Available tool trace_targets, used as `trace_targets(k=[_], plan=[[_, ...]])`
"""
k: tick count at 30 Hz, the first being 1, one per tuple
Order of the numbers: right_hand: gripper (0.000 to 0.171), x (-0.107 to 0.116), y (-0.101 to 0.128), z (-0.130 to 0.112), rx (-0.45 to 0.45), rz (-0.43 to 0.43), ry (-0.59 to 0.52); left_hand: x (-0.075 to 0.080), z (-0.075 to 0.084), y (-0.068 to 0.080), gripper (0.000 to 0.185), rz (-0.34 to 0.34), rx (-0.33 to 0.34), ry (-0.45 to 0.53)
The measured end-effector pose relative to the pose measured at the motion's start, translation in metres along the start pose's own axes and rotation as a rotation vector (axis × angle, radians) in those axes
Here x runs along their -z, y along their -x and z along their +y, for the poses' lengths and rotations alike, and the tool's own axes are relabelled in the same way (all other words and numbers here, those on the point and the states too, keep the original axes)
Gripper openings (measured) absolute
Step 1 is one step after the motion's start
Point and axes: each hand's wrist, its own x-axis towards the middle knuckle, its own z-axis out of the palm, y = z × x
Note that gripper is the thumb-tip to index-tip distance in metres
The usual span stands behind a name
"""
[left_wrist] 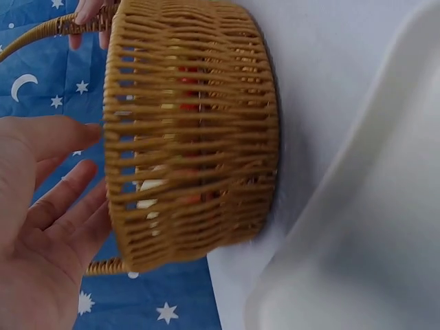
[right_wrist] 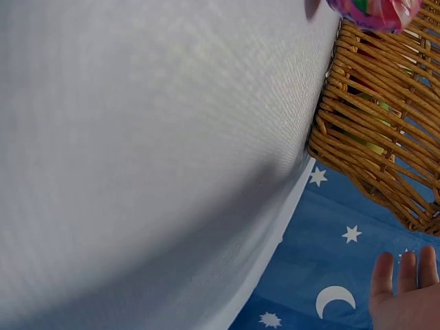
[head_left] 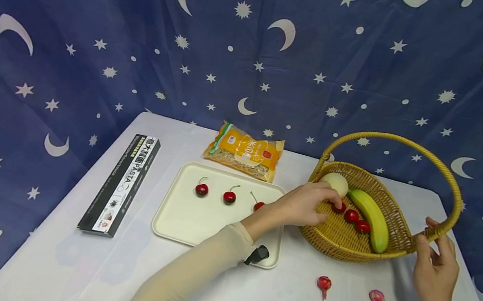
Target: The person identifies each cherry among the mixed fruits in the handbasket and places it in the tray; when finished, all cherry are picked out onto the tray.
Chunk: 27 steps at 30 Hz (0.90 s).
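A wicker basket (head_left: 344,249) with a tall hoop handle (head_left: 411,143) stands at the right of the white table. It holds a banana (head_left: 372,217), a pale round fruit (head_left: 335,183) and three cherries (head_left: 351,216). My left hand (head_left: 332,200) reaches over the near rim, its fingertips at the leftmost cherry (head_left: 339,207). In the left wrist view the left hand (left_wrist: 48,206) is relaxed beside the basket (left_wrist: 192,137). My right hand (head_left: 435,247) rests against the handle's right base. Its fingers (right_wrist: 409,289) look straight in the right wrist view.
A cream tray (head_left: 185,215) left of the basket carries three cherries (head_left: 229,197). Behind it lies a yellow noodle bag (head_left: 245,151), and a long black pasta box (head_left: 121,182) lies at the left. Two lollipops (head_left: 324,283) (head_left: 376,297) lie near the front edge. A starry blue cloth hangs behind.
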Motion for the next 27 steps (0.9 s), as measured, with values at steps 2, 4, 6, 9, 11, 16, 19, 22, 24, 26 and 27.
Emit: trace_targets(k=[2, 4, 6, 9, 11, 16, 19, 22, 24, 26, 27], plan=[[0.042, 0.000, 0.000, 0.000, 0.003, -0.001, 0.004, -0.003, 0.002, -0.004, 0.033, -0.008, 0.001, 0.010], [0.042, 0.000, 0.000, 0.000, -0.001, -0.003, 0.009, -0.007, 0.004, -0.007, 0.033, -0.016, 0.006, 0.021], [0.042, 0.000, 0.001, 0.000, -0.005, -0.004, 0.006, -0.010, 0.007, -0.012, 0.034, -0.025, 0.016, 0.022], [0.042, 0.000, 0.001, 0.000, -0.004, -0.003, 0.003, -0.016, 0.011, -0.019, 0.034, -0.044, 0.039, 0.008], [0.042, -0.001, 0.001, 0.000, 0.001, 0.001, -0.001, -0.020, 0.013, -0.024, 0.034, -0.058, 0.046, 0.001], [0.042, -0.001, 0.002, 0.000, -0.002, -0.004, -0.010, -0.030, 0.015, -0.037, 0.036, -0.109, 0.041, -0.029], [0.042, -0.002, 0.003, 0.001, -0.005, -0.009, -0.006, -0.034, 0.015, -0.042, 0.037, -0.140, 0.053, -0.044], [0.042, -0.002, 0.003, 0.001, 0.003, -0.008, -0.005, -0.036, 0.016, -0.045, 0.037, -0.158, 0.065, -0.052], [0.041, -0.001, 0.002, 0.001, 0.008, -0.006, -0.007, -0.036, 0.017, -0.047, 0.038, -0.166, 0.074, -0.050], [0.042, -0.001, 0.002, 0.000, 0.012, -0.006, -0.010, -0.038, 0.017, -0.050, 0.038, -0.168, 0.068, -0.057], [0.042, -0.001, 0.001, 0.000, 0.014, -0.006, -0.011, -0.039, 0.018, -0.052, 0.038, -0.168, 0.063, -0.059]])
